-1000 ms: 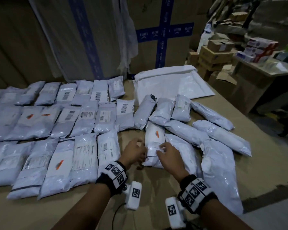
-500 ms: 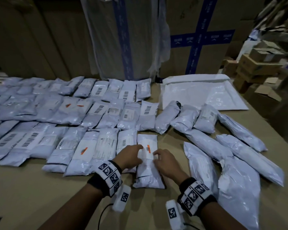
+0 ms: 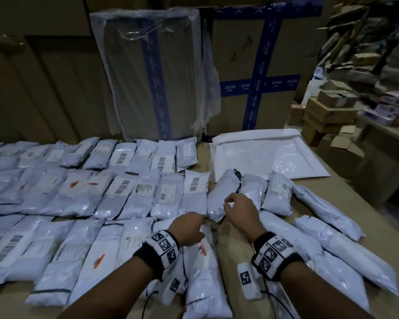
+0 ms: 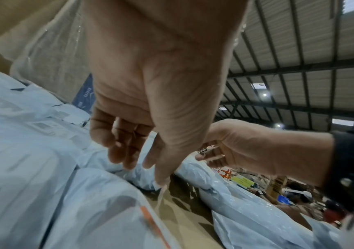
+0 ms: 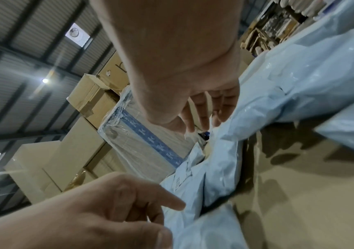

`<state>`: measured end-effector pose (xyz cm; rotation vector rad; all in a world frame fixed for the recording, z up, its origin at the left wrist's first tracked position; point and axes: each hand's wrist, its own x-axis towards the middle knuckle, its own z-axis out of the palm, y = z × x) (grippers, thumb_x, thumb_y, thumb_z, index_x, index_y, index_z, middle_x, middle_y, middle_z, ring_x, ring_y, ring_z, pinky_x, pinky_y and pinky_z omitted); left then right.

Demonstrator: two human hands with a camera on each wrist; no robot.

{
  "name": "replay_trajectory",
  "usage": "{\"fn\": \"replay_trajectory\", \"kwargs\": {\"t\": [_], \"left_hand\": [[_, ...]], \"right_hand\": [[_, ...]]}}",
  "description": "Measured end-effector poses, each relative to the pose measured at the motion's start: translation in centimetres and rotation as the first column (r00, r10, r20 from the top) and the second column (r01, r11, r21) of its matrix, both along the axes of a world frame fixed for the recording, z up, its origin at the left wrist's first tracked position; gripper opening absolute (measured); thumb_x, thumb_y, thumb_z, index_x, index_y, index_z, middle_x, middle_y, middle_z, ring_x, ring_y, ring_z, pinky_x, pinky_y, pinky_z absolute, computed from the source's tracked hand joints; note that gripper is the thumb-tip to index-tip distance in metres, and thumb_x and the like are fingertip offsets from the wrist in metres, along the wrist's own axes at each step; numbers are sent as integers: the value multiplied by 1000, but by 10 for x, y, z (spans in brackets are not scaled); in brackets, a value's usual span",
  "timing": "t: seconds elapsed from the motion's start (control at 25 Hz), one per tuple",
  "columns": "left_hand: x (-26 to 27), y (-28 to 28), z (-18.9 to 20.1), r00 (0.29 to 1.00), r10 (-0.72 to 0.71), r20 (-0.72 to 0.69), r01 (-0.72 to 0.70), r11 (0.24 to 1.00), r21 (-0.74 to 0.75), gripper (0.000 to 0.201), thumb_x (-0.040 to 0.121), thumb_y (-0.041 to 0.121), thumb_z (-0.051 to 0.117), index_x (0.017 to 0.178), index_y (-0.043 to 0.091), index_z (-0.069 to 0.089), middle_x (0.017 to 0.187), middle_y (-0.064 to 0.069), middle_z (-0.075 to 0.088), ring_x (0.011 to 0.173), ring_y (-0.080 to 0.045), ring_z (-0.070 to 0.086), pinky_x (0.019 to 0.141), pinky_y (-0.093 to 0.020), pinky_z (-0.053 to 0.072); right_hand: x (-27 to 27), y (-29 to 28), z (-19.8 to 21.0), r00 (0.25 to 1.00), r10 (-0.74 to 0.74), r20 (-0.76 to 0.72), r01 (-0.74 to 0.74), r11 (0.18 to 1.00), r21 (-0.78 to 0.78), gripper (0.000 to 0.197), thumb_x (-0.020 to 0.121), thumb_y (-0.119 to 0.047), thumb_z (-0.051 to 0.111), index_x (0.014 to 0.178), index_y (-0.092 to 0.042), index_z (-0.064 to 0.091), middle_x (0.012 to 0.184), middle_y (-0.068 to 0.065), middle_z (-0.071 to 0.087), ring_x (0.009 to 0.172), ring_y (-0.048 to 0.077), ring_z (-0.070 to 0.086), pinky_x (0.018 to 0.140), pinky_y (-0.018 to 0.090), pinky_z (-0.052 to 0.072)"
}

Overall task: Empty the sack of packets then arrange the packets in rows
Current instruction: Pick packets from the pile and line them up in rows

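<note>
1. On the brown tabletop (image 3: 106,305), grey packets lie in three rows on the left; the flat white sack (image 3: 267,157) rests empty at the back right, and a loose cluster of unsorted packets spreads along the right side.
2. The left hand (image 3: 189,229) hovers over the top end of the orange-marked packet (image 3: 200,272), the last one in the front row. Its fingers hang loosely curled and, in the left wrist view, hold nothing.
3. The right hand (image 3: 240,212) reaches toward the rolled packet (image 3: 219,199) lying just beside the end of the middle row. Its fingers are partly spread and bent, closing on nothing yet; whether the tips touch the plastic cannot be told.
4. The step in hand looks like taking that rolled packet to extend a row. A good grasp would take it around its middle, since the slick film looks likely to slip if pinched by a corner.
5. It should be lifted clear rather than dragged, because the neighbouring labelled packet (image 3: 194,194) touches it and could be pulled out of line.
6. Set down, it would sit best parallel to its neighbours, long edge alongside, label upward if one is found.
7. The left hand could steady the row's end while the right places.
</note>
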<state>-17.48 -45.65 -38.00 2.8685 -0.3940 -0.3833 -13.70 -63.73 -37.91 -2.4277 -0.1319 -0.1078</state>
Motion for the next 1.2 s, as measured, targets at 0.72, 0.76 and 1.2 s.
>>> {"fn": "replay_trajectory", "kwargs": {"t": [0.72, 0.76, 1.2], "left_hand": [[139, -67, -48, 968, 242, 64, -207, 918, -339, 61, 80, 46, 63, 124, 7, 48, 120, -14, 59, 107, -30, 59, 82, -31, 47], [136, -65, -39, 961, 272, 52, -227, 880, -417, 55, 79, 41, 64, 119, 7, 51, 114, -12, 62, 103, -29, 61, 77, -28, 45], [50, -15, 33, 899, 248, -361, -410, 184, -894, 20, 91, 5, 45, 90, 4, 65, 83, -4, 67, 76, -19, 60, 68, -26, 47]], "right_hand": [[82, -46, -51, 971, -137, -194, 122, 989, -89, 29, 95, -16, 45, 118, -11, 63, 111, 12, 68, 102, 27, 62, 77, 26, 43], [84, -47, -50, 967, -153, -203, 143, 988, -65, 29, 94, -19, 47, 118, -13, 62, 111, 11, 68, 101, 27, 62, 77, 28, 46], [36, -7, 18, 981, 52, -187, 92, 722, 686, 51, 87, -18, 67, 133, -23, 45, 116, 6, 64, 98, 18, 65, 83, 40, 56]]}}
